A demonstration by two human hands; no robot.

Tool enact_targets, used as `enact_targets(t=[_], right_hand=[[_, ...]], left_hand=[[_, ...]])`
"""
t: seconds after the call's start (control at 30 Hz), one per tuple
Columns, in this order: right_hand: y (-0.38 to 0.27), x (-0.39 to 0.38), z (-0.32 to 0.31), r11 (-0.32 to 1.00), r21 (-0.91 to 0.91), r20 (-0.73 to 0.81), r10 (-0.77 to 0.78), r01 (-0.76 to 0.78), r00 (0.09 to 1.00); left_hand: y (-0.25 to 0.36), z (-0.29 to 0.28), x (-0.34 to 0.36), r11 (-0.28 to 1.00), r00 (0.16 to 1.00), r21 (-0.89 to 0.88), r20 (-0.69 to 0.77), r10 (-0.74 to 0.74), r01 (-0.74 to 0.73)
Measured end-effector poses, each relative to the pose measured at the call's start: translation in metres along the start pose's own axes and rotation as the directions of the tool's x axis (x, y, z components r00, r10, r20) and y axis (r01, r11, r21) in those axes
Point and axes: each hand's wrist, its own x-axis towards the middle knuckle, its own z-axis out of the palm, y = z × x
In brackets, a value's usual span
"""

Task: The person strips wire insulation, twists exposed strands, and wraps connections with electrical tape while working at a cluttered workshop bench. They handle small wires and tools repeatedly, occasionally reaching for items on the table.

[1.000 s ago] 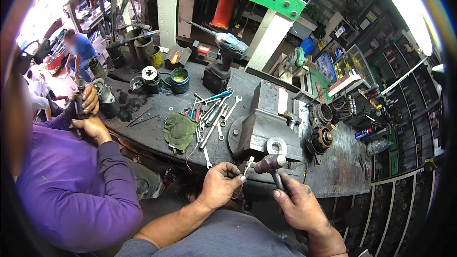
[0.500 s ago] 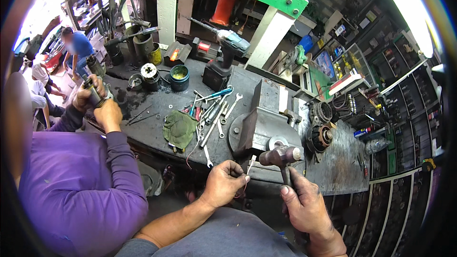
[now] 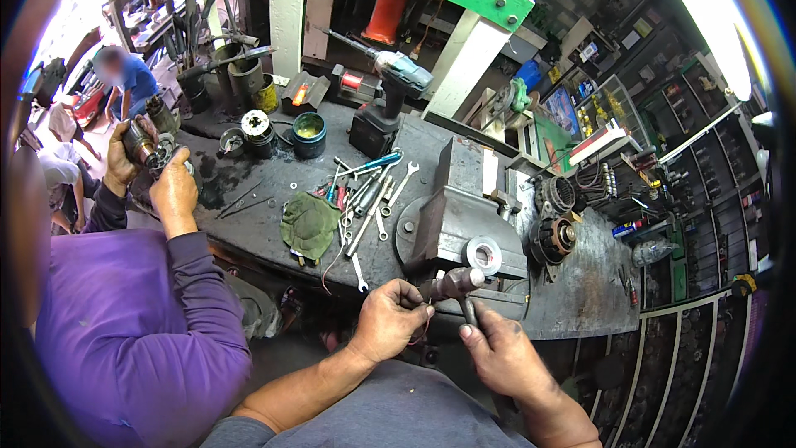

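My right hand (image 3: pixel 502 348) is closed around the handle of a hammer (image 3: pixel 460 281). Its head sits just above and right of my left hand's fingertips, low at the front of a large steel bench vise (image 3: pixel 439 241). My left hand (image 3: pixel 383 322) pinches a thin wire by the vise; its small pale end is mostly hidden behind the fingers and hammer. A silver ring, like a tape roll (image 3: pixel 482 245), lies on the vise. Just left, wrenches and a screwdriver (image 3: pixel 365 169) are piled beside a green cloth (image 3: pixel 307 234) on the dark bench (image 3: pixel 245 182).
A co-worker in purple (image 3: pixel 141 315) at my left holds a metal part (image 3: pixel 148 147) in both hands. A cordless power tool (image 3: pixel 385 108), cans (image 3: pixel 307 141) and a green-and-white press frame (image 3: pixel 452 50) stand behind. Round motor parts (image 3: pixel 554 241) sit right of the vise.
Since half a second ago my right hand has brought the hammer head leftward, over my left fingertips. The co-worker's hands have shifted and turned the metal part they hold.
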Motion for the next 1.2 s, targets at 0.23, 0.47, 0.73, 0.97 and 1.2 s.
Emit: enact_targets(t=[0.23,0.47,0.73,0.97,1.2], right_hand=[[-0.005,-0.019,-0.014,0.995,0.095,-0.123,0.012,-0.001,0.992],[-0.008,-0.005,-0.004,1.0,-0.022,-0.002,0.004,-0.004,1.0],[0.003,-0.003,0.006,0.999,-0.006,0.035,0.044,-0.044,0.998],[0.044,-0.041,-0.027,0.932,0.36,-0.263,0.134,-0.031,0.956],[0.175,-0.068,-0.074,0.989,0.053,-0.702,0.137,-0.14,0.699]], left_hand=[[-0.005,-0.002,0.004,1.0,1.0,-0.016,0.007,0.016,-0.016],[-0.005,-0.002,0.003,0.999,1.0,-0.032,0.023,0.005,-0.004],[-0.004,-0.002,0.001,1.0,1.0,-0.006,0.018,0.008,-0.007],[-0.004,-0.002,-0.003,0.995,0.999,-0.096,0.024,0.038,-0.036],[-0.009,-0.02,-0.031,0.989,0.991,-0.085,-0.052,0.12,-0.124]])
